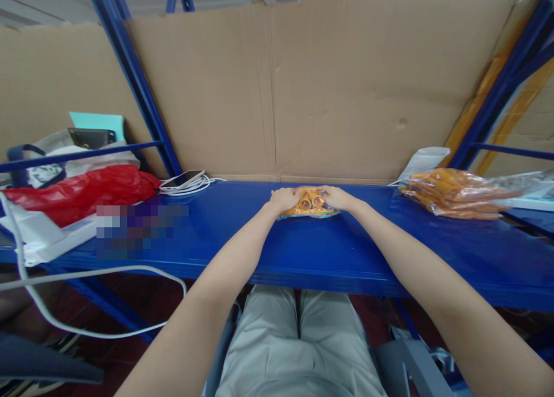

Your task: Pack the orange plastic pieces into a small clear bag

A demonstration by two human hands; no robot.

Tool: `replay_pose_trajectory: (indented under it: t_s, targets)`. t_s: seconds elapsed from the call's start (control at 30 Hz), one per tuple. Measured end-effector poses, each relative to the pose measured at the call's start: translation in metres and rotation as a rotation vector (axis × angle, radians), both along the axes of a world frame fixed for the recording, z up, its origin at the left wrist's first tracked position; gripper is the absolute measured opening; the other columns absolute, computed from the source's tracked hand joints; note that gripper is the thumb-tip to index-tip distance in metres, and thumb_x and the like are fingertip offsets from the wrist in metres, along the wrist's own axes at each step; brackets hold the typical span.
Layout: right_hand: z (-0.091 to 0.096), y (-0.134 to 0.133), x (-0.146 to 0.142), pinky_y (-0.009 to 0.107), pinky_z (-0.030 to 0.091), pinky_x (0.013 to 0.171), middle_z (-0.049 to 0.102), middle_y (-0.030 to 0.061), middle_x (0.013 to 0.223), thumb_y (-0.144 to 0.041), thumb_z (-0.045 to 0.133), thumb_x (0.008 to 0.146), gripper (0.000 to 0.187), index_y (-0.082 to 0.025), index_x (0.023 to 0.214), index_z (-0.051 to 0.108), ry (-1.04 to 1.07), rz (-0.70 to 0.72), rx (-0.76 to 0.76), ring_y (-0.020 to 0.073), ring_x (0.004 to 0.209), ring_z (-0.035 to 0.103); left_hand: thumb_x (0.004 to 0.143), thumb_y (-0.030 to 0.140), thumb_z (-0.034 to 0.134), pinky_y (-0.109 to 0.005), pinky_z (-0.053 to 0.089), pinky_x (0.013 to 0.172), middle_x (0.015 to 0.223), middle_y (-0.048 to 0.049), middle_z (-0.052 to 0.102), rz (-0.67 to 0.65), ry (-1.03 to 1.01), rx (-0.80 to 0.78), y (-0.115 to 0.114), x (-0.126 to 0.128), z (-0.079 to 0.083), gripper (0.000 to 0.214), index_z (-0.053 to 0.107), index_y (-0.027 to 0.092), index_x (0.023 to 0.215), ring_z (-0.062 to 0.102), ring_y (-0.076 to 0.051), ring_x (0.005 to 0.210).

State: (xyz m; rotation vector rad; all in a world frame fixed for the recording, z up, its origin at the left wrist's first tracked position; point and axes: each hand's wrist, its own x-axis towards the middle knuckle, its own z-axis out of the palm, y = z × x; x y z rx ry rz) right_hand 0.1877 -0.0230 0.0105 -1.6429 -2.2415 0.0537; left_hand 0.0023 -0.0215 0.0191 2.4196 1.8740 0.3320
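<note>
An orange item in a clear plastic bag (309, 202) lies on the blue shelf top (320, 247), near its back. Two round shapes show on its front, and its lower edge is multicoloured; what the item is cannot be made out. My left hand (285, 198) is closed on the left side of the bag, thumb side inward. On the opposite side my right hand (336, 198) grips it too. The fingertips of both hands are partly hidden.
Clear bags of orange items (454, 192) lie at the right. To the left are a phone (185, 179), a coiled white cable (190, 186) and a red plastic bag (95, 192). Cardboard (337, 85) walls the back between blue posts (138, 85). A white cable (108, 268) hangs at front left.
</note>
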Motion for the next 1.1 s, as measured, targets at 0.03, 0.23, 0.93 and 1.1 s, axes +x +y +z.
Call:
replay_pose_trajectory:
  t_s: [0.03,0.23,0.93,1.1]
  targets:
    - [-0.002,0.001,0.001,0.025,0.049,0.091,0.065,0.0096,0.126,-0.015,0.048,0.087,0.041,-0.017,0.124,0.065,0.016,0.011,-0.004,0.0232,0.113,0.064,0.097,0.047,0.024,-0.050,0.036,0.108,0.133,-0.0149,0.061,-0.009,0.001,0.001,0.001,-0.001,0.000,0.057,0.060,0.017,0.130,0.053,-0.032,0.127]
    - [-0.010,0.005,0.007,0.028,0.051,0.087,0.069,0.0111,0.120,-0.022,0.054,0.086,0.051,-0.014,0.137,0.051,0.094,0.031,-0.072,0.0224,0.106,0.067,0.098,0.050,0.011,-0.063,0.024,0.111,0.136,-0.0127,0.058,-0.016,-0.047,0.018,0.007,-0.005,-0.006,0.066,0.063,0.019,0.125,0.048,-0.034,0.131]
    - [-0.005,0.005,0.003,0.048,0.035,0.110,0.058,0.0071,0.137,-0.014,0.048,0.087,0.046,-0.026,0.128,0.064,-0.083,0.296,0.077,0.0256,0.129,0.051,0.100,0.042,0.018,-0.034,0.037,0.106,0.133,-0.0099,0.059,-0.304,-0.048,0.171,0.019,-0.001,-0.016,0.055,0.056,0.020,0.135,0.050,-0.023,0.126]
    - [-0.002,0.005,0.000,0.034,0.043,0.105,0.067,0.0017,0.124,-0.007,0.042,0.085,0.051,-0.028,0.124,0.067,0.096,0.342,0.039,0.0199,0.122,0.058,0.101,0.041,0.016,-0.036,0.036,0.105,0.125,-0.0108,0.061,-0.281,-0.012,0.166,0.019,0.000,-0.017,0.056,0.055,0.021,0.135,0.051,-0.024,0.121]
